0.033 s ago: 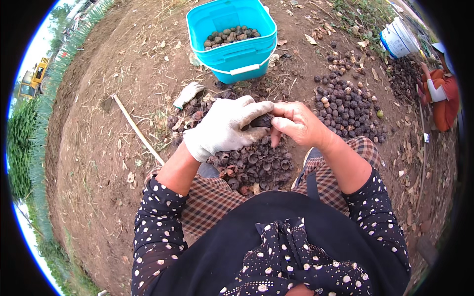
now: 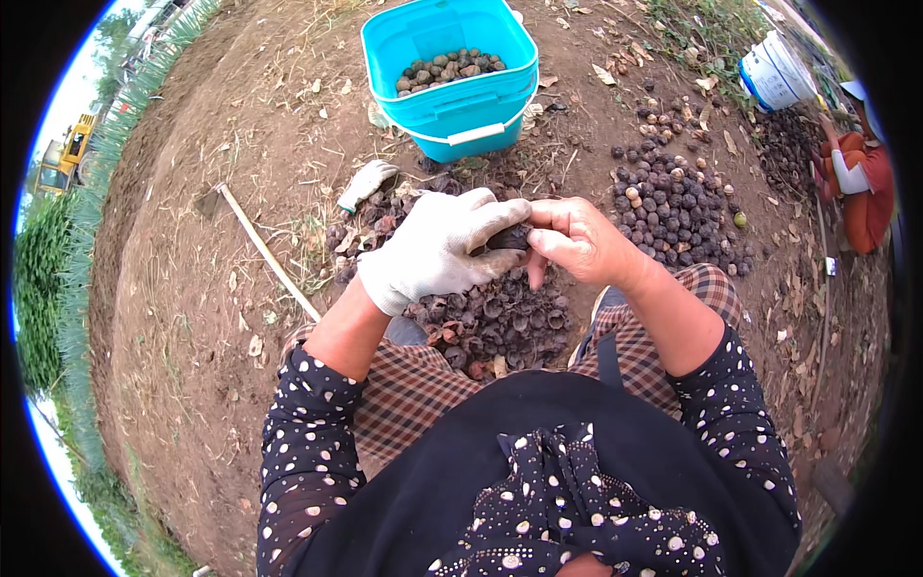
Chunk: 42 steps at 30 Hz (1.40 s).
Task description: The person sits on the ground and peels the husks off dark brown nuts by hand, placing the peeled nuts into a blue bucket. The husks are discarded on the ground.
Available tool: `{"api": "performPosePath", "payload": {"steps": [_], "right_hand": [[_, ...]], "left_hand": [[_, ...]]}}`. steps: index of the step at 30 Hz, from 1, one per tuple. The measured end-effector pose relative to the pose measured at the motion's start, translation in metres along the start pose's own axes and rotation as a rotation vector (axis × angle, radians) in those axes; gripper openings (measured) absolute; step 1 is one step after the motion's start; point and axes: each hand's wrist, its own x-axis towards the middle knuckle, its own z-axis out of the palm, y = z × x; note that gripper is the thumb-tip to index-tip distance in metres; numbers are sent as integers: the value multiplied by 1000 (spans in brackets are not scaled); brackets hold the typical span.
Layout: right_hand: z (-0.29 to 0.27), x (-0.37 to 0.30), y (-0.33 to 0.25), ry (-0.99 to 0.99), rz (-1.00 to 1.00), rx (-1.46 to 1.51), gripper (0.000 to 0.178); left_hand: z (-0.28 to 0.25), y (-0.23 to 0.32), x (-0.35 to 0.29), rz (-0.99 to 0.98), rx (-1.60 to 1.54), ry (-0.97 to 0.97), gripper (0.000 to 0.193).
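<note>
My left hand (image 2: 447, 240), in a whitish work glove, grips a dark-husked walnut (image 2: 512, 237) between thumb and fingers. From the other side my bare right hand (image 2: 582, 240) has its thumb and fingertips pressed to the same walnut, partly covering it. Below both hands lies a heap of dark, torn husks (image 2: 500, 322), spread between my feet. More husk pieces reach out past the glove on the left, and an empty white glove (image 2: 366, 185) rests at their far edge. To the right is a pile of dark, unhusked walnuts (image 2: 673, 212).
A turquoise bucket (image 2: 461, 120) part-filled with brown walnuts (image 2: 447, 70) stands ahead. A long-handled tool (image 2: 264, 248) lies on the soil at left. At far right, a person (image 2: 860, 188) squats near a tipped white bucket (image 2: 777, 75). A yellow machine (image 2: 67, 154) shows beyond the plants.
</note>
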Motion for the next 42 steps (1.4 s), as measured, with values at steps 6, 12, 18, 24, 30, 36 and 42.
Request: {"api": "performPosePath", "payload": {"steps": [6, 12, 18, 24, 30, 36, 42], "right_hand": [[13, 1, 14, 100, 17, -46, 37], [16, 2, 25, 185, 45, 9, 36], [6, -7, 8, 166, -6, 352, 22], [6, -6, 5, 199, -75, -104, 20], [7, -4, 7, 181, -71, -60, 13], [6, 1, 33, 240, -85, -148, 15], [11, -4, 19, 241, -2, 108, 16]], "left_hand": [[7, -1, -3, 77, 138, -27, 54], [4, 2, 3, 72, 28, -11, 56], [-4, 2, 0, -527, -982, 97, 48], [1, 0, 2, -369, -653, 79, 52], [10, -6, 3, -145, -393, 105, 48], [20, -4, 0, -242, -449, 71, 42], [10, 1, 4, -559, -1070, 121, 46]]}}
